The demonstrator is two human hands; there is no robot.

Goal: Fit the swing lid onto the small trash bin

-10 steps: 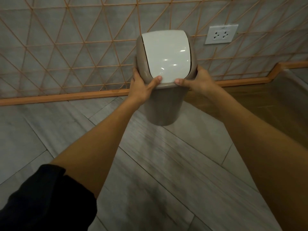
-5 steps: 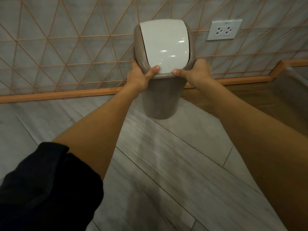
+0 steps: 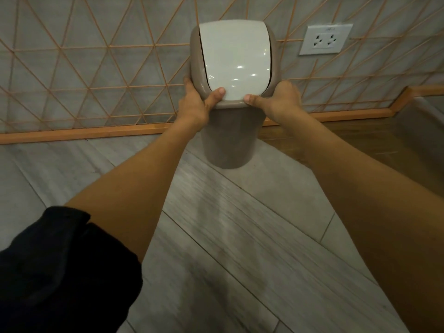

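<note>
Trash bin (image 3: 227, 143) is sitting upright on the floor (image 3: 240, 236) right up near the wall (image 3: 96, 56), grey-brown and tapering toward the bottom. Largest thing around it is that wall, grey tiles with an orange diamond grid, an orange skirting strip (image 3: 84, 133) running along the base, and a white double socket (image 3: 325, 39) off to the right of the bin. Floor is looking like pale wood-grain planks with a darker wooden patch on the right.

Swing lid (image 3: 234, 66) is sitting on top of the bin, frame matching the body, white flap in the middle looking closed and glossy. Left hand (image 3: 194, 105) is wrapping the lid's rim on its side, thumb pressing on the front lip; right hand (image 3: 280, 102) is doing the same opposite. So each grip is closed on the lid rim, squeezing down.

My guess is they're pushing it home and it's nearly done, though I can't tell if the rim is fully seated all the way round, since the back edge is hidden.

What could go wrong: pressing only at the front could be leaving the back riding high, so the lid is sitting crooked or popping off later. Thumbs are also close to the flap, so a slip could be pushing it inward. Bin looks light, and uneven pressure could be tipping it against the wall.
</note>
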